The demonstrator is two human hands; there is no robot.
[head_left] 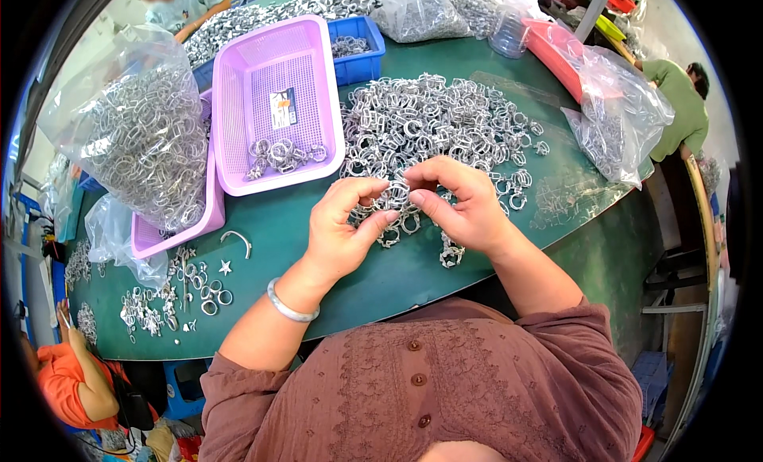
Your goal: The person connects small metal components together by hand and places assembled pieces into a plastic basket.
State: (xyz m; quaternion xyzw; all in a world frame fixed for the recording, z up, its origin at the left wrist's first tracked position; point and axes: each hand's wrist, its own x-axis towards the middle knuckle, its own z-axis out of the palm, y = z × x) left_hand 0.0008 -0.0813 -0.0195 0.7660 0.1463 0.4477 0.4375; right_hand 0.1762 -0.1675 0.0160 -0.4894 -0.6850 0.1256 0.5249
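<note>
My left hand (pixel 342 228) and my right hand (pixel 465 208) meet over the near edge of a heap of silver metal rings (pixel 437 120) on the green table. Between my fingertips is a silver ring (pixel 395 196), pinched from both sides. Its far details are too small to make out. More rings lie loose under my hands, and a small cluster of rings (pixel 451 251) sits just below my right hand. Left of the heap, a lilac plastic basket (pixel 336 112) is tilted, with several silver rings (pixel 280 154) gathered at its near end and a printed label on its bottom.
A clear bag of rings (pixel 147 136) leans in another lilac basket (pixel 175 238) at left. Small silver pieces (pixel 147 309) and a curved metal piece (pixel 238 243) lie near it. Behind stand a blue bin (pixel 373 53) and a pink tray (pixel 556 61). Other people work around the table.
</note>
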